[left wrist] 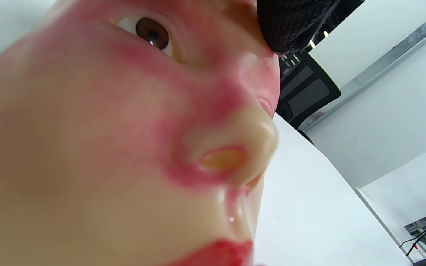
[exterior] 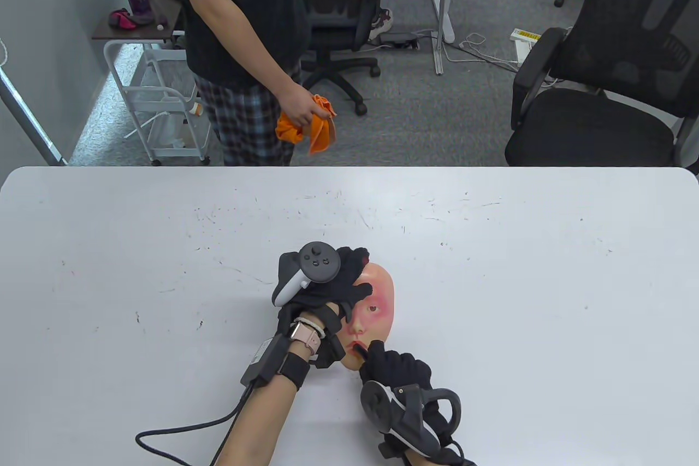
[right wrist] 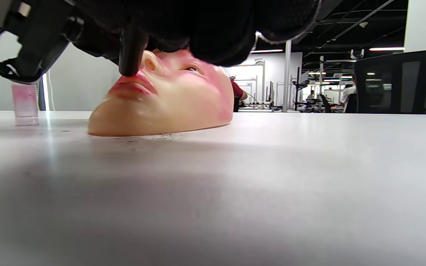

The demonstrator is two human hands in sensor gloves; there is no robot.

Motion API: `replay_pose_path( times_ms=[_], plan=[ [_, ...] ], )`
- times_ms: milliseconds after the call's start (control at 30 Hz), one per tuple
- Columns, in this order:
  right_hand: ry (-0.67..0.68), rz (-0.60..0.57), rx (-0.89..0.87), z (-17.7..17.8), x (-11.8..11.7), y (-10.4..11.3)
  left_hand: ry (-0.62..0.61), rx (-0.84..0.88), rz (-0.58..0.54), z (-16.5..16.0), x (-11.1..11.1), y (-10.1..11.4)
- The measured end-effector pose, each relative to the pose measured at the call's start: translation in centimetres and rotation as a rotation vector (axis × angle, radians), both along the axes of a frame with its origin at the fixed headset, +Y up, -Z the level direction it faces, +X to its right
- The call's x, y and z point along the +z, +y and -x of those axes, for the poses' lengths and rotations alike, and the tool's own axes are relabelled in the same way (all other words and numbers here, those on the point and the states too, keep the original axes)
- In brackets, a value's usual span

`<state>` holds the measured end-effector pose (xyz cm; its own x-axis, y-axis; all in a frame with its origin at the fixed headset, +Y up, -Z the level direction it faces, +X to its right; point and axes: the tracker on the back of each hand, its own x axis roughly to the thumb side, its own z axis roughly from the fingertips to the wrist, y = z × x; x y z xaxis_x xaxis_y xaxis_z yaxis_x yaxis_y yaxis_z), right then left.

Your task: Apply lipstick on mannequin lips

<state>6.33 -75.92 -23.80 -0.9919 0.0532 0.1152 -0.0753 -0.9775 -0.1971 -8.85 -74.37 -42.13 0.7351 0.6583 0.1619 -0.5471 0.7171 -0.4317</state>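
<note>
Right now the mannequin face (exterior: 377, 302) lies flat on its back on the white table (exterior: 491, 269), near the front edge, with its chin toward the person. Its cheeks are blotchy pink and its lips (right wrist: 133, 88) are red.

The left hand (exterior: 322, 283) in its black glove rests on top of the face, covering the forehead and one eye. Its fingers are spread over the face and press down on it. In the left wrist view, one black fingertip (left wrist: 290, 26) sits up by the brow, and the nose and one brown eye fill most of the picture.

The right hand (exterior: 396, 367) is closed around a thin black lipstick (right wrist: 131, 55). The stick points down, and its tip touches the top lip. In the table view the tip sits right at the mouth, just beside the right hand's fingers.

A small clear cup with pink in it (right wrist: 25, 105) stands on the table, off to the side of the face.

Behind the table stands a person in a black shirt, holding an orange cloth (exterior: 311, 127). A black office chair (exterior: 600, 94) stands to the right of them
</note>
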Motion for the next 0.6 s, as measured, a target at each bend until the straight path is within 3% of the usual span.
replay_pose_path(
  times_ms=[233, 600],
  plan=[
    [0.051, 0.021, 0.008, 0.29, 0.05, -0.07, 0.000, 0.001, 0.000, 0.00, 0.01, -0.03],
    [-0.002, -0.012, 0.013, 0.54, 0.12, -0.08, 0.004, 0.004, 0.002, 0.00, 0.02, -0.09]
  ],
)
